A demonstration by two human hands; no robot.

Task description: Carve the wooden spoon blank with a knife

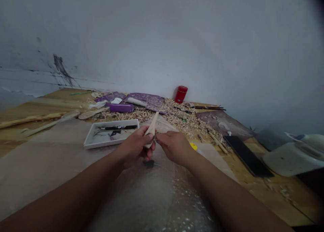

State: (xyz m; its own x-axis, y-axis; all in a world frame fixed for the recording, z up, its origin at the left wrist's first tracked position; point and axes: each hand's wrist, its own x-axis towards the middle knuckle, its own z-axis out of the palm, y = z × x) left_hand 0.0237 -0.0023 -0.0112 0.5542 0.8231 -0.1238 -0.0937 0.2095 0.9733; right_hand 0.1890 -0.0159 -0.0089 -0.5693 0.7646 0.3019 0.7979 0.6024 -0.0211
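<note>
My left hand (138,145) is wrapped round a small pale wooden spoon (152,125). Its narrow end points up and away, and its wider end is partly covered by my thumb and fingers. Against the spoon's right side, my right hand (176,146) is closed, fingers bent inward. Whatever it grips is hidden. Below the hands, on the plastic-covered surface, lies a small dark tool (149,163) with a thin tip. A white tray (87,143) left of the hands holds a black pen-like tool (120,127) and several small pieces.
Wood shavings (182,120) heap up behind the hands, near a red canister (181,94) and a purple case (121,108). Wooden spoons (91,113) and a long stick (30,120) lie left. A black phone (248,156) and white container (291,159) stand right.
</note>
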